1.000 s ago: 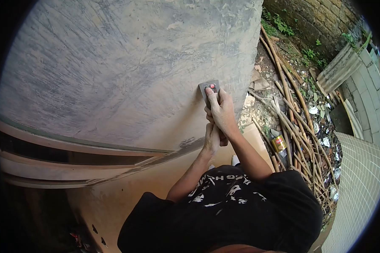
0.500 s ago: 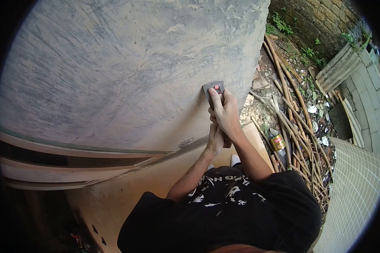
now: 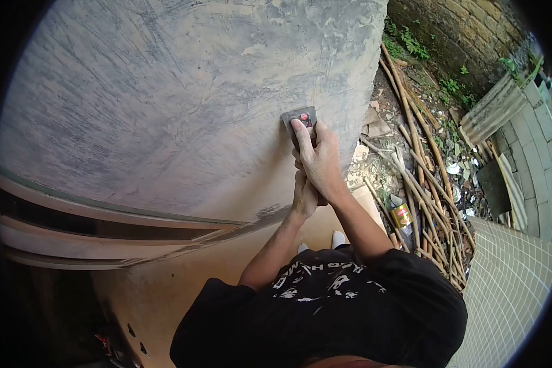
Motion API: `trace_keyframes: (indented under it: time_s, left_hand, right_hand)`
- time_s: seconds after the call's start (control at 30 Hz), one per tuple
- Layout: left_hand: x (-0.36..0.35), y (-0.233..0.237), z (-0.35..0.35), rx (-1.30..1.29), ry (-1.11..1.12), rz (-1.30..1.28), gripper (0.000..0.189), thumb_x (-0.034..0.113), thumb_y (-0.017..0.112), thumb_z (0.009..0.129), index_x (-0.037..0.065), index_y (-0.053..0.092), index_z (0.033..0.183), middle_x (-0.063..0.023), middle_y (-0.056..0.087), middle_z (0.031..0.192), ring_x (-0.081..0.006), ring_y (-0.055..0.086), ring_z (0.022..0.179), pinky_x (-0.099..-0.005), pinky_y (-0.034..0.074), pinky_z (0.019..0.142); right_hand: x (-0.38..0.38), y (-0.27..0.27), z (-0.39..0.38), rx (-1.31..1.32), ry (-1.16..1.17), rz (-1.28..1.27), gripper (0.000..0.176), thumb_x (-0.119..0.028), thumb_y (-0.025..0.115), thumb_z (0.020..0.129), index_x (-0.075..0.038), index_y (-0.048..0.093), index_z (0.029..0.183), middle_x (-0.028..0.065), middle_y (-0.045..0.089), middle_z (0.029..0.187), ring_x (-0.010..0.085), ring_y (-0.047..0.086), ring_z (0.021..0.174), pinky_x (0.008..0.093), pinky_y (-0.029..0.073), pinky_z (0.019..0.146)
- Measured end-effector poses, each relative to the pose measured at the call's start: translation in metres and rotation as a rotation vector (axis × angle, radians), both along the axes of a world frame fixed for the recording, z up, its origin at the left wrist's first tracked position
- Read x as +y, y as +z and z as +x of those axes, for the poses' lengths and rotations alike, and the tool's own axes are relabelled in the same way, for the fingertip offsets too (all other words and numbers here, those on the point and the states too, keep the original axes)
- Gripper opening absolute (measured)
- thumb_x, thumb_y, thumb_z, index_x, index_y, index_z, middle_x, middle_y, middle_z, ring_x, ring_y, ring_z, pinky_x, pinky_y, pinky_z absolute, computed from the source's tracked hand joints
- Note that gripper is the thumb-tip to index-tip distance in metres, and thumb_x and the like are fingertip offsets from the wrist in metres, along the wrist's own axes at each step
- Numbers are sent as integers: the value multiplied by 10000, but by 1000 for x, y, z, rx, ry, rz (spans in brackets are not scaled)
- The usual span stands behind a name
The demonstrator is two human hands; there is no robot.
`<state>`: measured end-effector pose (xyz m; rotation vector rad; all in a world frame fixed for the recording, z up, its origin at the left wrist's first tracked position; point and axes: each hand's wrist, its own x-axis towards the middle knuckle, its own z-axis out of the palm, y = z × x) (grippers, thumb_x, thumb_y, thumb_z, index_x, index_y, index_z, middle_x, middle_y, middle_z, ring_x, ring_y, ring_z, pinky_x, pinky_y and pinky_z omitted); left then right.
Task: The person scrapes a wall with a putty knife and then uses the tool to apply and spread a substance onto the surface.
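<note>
A flat scraper (image 3: 310,114) with a grey blade and a red mark lies against the rough grey plastered wall (image 3: 184,92). My right hand (image 3: 321,161) is wrapped round its handle, the thumb pressed on the blade's base. Just below, my left hand (image 3: 303,195) is closed at the lower end of the grip, under my right hand. Its fingers are partly hidden, and so is most of the handle.
Long wooden poles (image 3: 416,147) and rubble lie on the ground at the right, beside a yellow can (image 3: 402,216). A tan ledge (image 3: 208,276) runs below the wall. A white-lined tiled surface (image 3: 512,276) is at the lower right.
Both hands and the scraper have moved a little left and up along the wall. The view has shifted slightly.
</note>
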<state>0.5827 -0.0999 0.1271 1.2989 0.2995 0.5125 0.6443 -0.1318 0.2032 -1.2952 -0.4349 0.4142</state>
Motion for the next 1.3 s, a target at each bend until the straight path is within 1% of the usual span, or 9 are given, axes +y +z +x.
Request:
trace_keyframes:
  time_s: [0.2, 0.43, 0.57, 0.63, 0.67, 0.83, 0.9, 1.07, 1.3]
  left_hand:
    - [-29, -19, -6, 120, 204, -104, 480, 450, 402, 964, -3, 555, 996, 9, 559, 659, -43, 511, 505, -192, 389, 418]
    - [-17, -16, -8, 60, 15, -210, 487, 489, 367, 969, 75, 486, 742, 53, 408, 485, -33, 339, 340, -224, 228, 306]
    - [-38, -34, -16, 196, 148, -308, 506, 505, 354, 968, 70, 490, 749, 56, 403, 484, -32, 329, 340, -222, 220, 310]
    - [-19, -24, -28, 231, -178, -404, 439, 405, 340, 967, 4, 511, 1023, -40, 569, 700, -92, 547, 514, -219, 396, 370]
    - [-18, -19, -21, 202, -29, -247, 411, 374, 349, 970, 1, 513, 1026, -50, 579, 752, -113, 560, 535, -239, 442, 416]
    - [-28, -16, -8, 1, 67, -209, 477, 463, 365, 976, 41, 515, 810, 58, 409, 488, -44, 364, 345, -218, 270, 318]
    - [-39, -31, -16, 201, 77, -453, 406, 401, 375, 964, 23, 516, 1009, -16, 543, 691, -143, 542, 495, -278, 456, 429]
    - [-32, -52, -27, 234, -160, -538, 394, 460, 363, 952, 89, 459, 1045, 19, 484, 644, -99, 417, 378, -264, 306, 310]
    - [-36, -29, -20, 202, 36, -429, 416, 427, 378, 975, 34, 502, 922, 38, 471, 604, -23, 401, 396, -208, 270, 315]
  right_hand:
    - [-7, -10, -5, 88, 87, -43, 308, -244, 548, 943, -29, 428, 757, -29, 386, 543, 45, 386, 402, 216, 279, 334]
    - [-7, 4, -1, 68, 93, 9, 302, -258, 553, 935, -10, 483, 778, -12, 434, 525, 52, 409, 408, 230, 322, 348]
    - [-18, -14, -7, 130, 91, -123, 320, -266, 546, 944, -40, 418, 756, -26, 387, 552, 43, 380, 413, 214, 277, 337]
    - [-13, -5, -8, 127, 79, -120, 298, -251, 547, 939, -6, 496, 777, -9, 431, 512, 59, 404, 393, 233, 322, 349]
    - [-7, 4, -6, 48, 64, -79, 304, -245, 550, 937, 1, 500, 766, 0, 442, 509, 62, 411, 392, 238, 326, 348]
    - [-4, 3, 2, 10, 73, -89, 337, -244, 561, 928, 37, 504, 751, 28, 472, 494, 73, 430, 387, 258, 328, 339]
    - [-10, -15, 1, 4, 44, -139, 343, -251, 559, 929, 37, 505, 751, 25, 463, 487, 74, 430, 382, 258, 329, 337]
    - [-14, -17, -5, 32, 123, -248, 347, -279, 556, 936, -4, 455, 748, 0, 434, 536, 54, 413, 411, 233, 300, 333]
    - [-9, -19, -1, 54, 125, -194, 333, -272, 554, 937, -7, 459, 758, -6, 434, 538, 51, 419, 421, 227, 311, 343]
